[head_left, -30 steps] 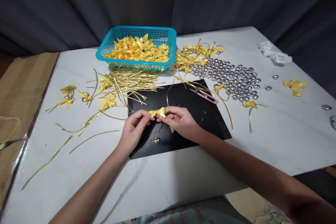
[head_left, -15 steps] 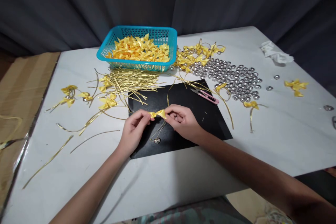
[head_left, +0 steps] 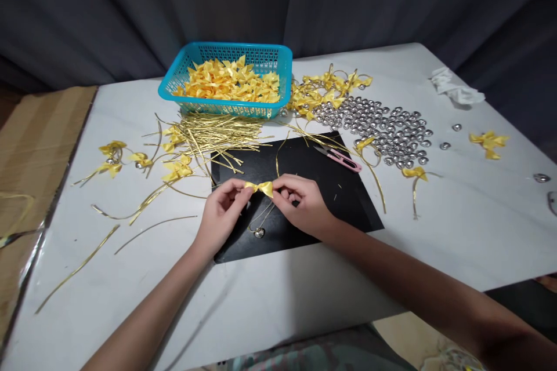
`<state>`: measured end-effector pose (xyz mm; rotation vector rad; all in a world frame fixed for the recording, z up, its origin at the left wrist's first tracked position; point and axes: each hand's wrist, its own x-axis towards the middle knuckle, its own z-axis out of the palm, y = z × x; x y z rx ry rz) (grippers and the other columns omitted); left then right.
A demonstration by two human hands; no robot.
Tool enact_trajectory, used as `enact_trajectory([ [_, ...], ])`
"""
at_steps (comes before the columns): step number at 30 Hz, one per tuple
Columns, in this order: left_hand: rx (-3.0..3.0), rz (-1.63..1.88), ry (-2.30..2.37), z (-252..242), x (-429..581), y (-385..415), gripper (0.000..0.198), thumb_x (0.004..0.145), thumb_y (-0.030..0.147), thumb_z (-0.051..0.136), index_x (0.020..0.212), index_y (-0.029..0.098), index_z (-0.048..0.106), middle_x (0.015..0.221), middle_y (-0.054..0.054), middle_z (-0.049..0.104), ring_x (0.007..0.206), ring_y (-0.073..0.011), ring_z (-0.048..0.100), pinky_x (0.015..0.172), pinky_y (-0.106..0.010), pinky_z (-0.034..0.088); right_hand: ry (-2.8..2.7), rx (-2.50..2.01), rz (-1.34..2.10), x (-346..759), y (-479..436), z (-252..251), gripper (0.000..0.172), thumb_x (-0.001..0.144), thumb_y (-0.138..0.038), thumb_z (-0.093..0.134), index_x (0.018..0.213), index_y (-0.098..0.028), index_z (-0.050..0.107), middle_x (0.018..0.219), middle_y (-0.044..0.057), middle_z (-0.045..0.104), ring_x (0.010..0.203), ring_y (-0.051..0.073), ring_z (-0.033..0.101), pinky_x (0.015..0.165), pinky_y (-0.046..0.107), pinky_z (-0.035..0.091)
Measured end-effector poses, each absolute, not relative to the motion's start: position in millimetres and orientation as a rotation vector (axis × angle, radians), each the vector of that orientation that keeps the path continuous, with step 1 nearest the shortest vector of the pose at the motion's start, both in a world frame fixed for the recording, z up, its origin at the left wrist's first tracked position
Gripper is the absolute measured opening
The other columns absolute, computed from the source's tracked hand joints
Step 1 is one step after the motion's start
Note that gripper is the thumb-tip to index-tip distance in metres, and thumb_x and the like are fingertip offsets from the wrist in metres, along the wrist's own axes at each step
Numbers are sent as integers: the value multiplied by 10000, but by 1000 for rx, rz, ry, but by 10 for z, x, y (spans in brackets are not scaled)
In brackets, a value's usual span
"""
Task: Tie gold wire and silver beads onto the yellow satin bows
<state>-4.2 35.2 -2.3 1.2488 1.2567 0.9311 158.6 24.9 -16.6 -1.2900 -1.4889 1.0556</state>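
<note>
A yellow satin bow (head_left: 260, 188) is stretched between my two hands above a black mat (head_left: 348, 208). My left hand (head_left: 225, 208) pinches its left loop, and my right hand (head_left: 303, 200) pinches the right one. Thin gold cord (head_left: 263, 214) hangs below the bow, with a silver heart-shaped bead (head_left: 259, 232) at its lower end, over the mat. Another length of gold cord (head_left: 277, 161) rises behind the bow. How the cord joins the bow is hidden by the fingers.
Behind the mat stands a blue basket (head_left: 224, 105) of yellow bows. Cut gold cords (head_left: 217, 130) lie before it. Pink thread snips (head_left: 343, 159) rest on the mat. Silver beads (head_left: 387, 133) are heaped at right, beside finished bows (head_left: 322, 93). A crumpled white tissue (head_left: 455, 88) lies far right.
Both hands keep their pinch on the bow, which now sits a little flatter and more fully in view. The whole view has shifted slightly; the bead hangs in nearly the same place.
</note>
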Motion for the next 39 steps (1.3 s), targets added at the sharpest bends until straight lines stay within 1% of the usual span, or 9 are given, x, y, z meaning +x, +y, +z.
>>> enact_trajectory([
  [8,1249,1075,1301,-60,-60,325,171,737,341,673,761,183,611,589,51,504,488,-78,386,476,-199,336,-1491,-1331,894,1555,237,-155,146,766,-188,525,650,-139,599,616,3,524,471,46,366,437,191,295],
  [13,1185,1136,1242,-104,-118,335,133,779,313,645,793,190,597,585,52,495,494,-75,410,481,-184,361,-1239,-1371,1112,1608,275,-175,149,753,-285,579,693,-149,586,606,-6,517,450,49,359,402,190,283],
  [18,1078,1099,1107,-116,-135,353,144,783,320,637,820,205,559,671,36,602,527,-78,500,500,-184,398,-1109,-1326,1272,1653,284,-167,204,750,-346,593,743,-145,556,650,-9,527,425,31,372,387,175,308],
  [21,1050,1058,1087,-106,-141,357,161,779,327,641,817,202,547,618,41,593,529,-92,534,510,-192,409,-1125,-1244,1468,1620,264,-126,236,736,-311,600,910,-154,575,763,-4,565,440,19,386,381,155,323],
  [24,1102,1023,1052,-102,-156,348,136,791,313,634,803,192,572,596,32,603,542,-95,541,532,-194,412,-1124,-1152,1708,1576,242,-100,294,800,-322,521,1036,-154,571,543,-62,493,384,32,387,383,152,356],
  [26,1140,999,1013,-100,-165,332,114,804,296,623,788,188,593,634,16,632,573,-99,557,550,-197,419,-1102,-1122,1778,1559,238,-95,284,830,-333,480,1004,-141,597,424,-93,392,351,38,377,381,150,368],
  [31,1256,924,977,-83,-169,290,96,788,246,645,731,175,613,862,-56,709,741,-148,626,660,-237,472,-1090,-1173,1730,1555,257,-88,267,701,-315,650,887,-124,636,659,-14,577,433,26,421,320,123,357],
  [34,1301,916,1004,-73,-165,283,100,773,251,659,723,171,626,869,-71,719,729,-160,629,642,-247,474,-1058,-1205,1706,1567,260,-75,275,667,-328,682,838,-117,638,693,4,599,438,22,426,310,115,355],
  [39,1345,933,1014,-53,-144,289,81,759,238,667,713,178,640,816,-54,721,712,-156,638,619,-233,471,-993,-1153,1744,1580,238,-42,272,674,-356,675,811,-125,633,580,-31,553,386,13,386,334,128,365],
])
